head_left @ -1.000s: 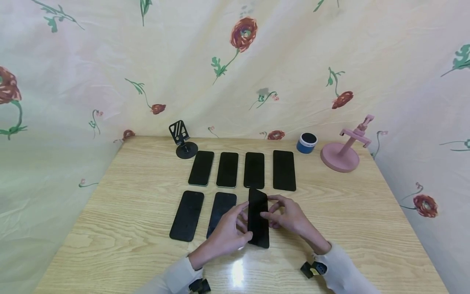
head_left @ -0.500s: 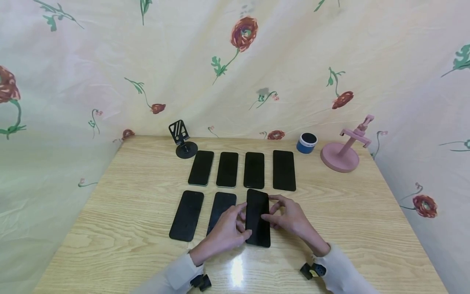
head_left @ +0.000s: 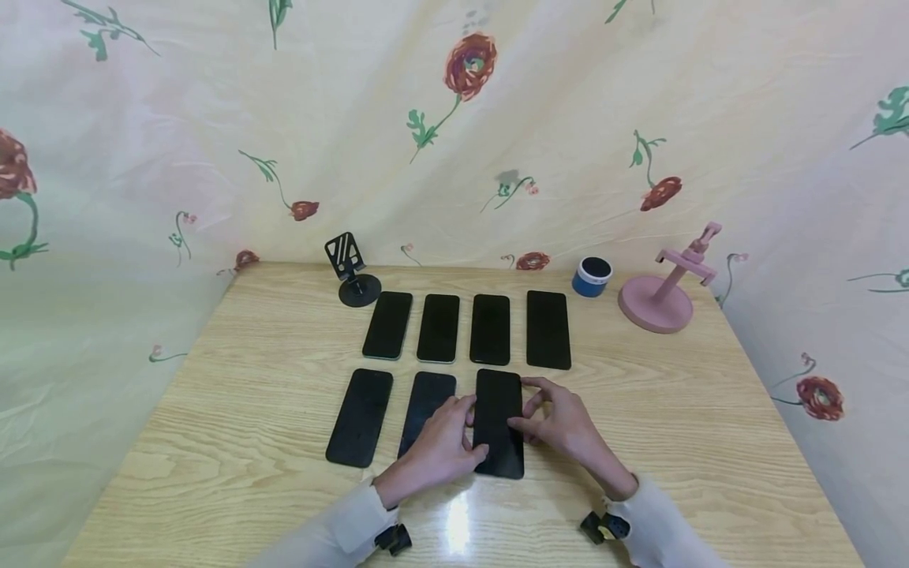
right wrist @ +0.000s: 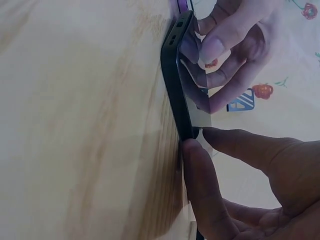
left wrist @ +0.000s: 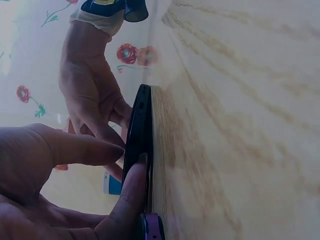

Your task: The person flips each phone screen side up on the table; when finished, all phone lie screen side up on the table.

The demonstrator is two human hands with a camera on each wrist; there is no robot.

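Observation:
A black smartphone [head_left: 499,430] lies nearly flat in the front row, between my two hands. At its left edge my left hand [head_left: 442,443] pinches it; the left wrist view has the thumb at the screen side and a finger under the phone [left wrist: 136,132]. My right hand [head_left: 561,418] pinches the right edge, thumb over the screen. In the right wrist view a fingertip [right wrist: 192,150] sits beneath that edge, and the phone [right wrist: 177,85] looks slightly raised off the table there. Below my left hand, a second dark phone [head_left: 428,398] is partly hidden.
Another phone [head_left: 359,418] lies at the front left. Several black phones, one of them [head_left: 548,330] at the right end, form a back row. Behind stand a black phone stand [head_left: 358,288], a blue-and-white round jar [head_left: 592,278] and a pink stand [head_left: 656,304] on the wooden table [head_left: 234,410].
The phone between my hands has gone from tilted up to nearly flat, its screen turning upward and its far end coming slightly nearer me. Both hands keep hold of it.

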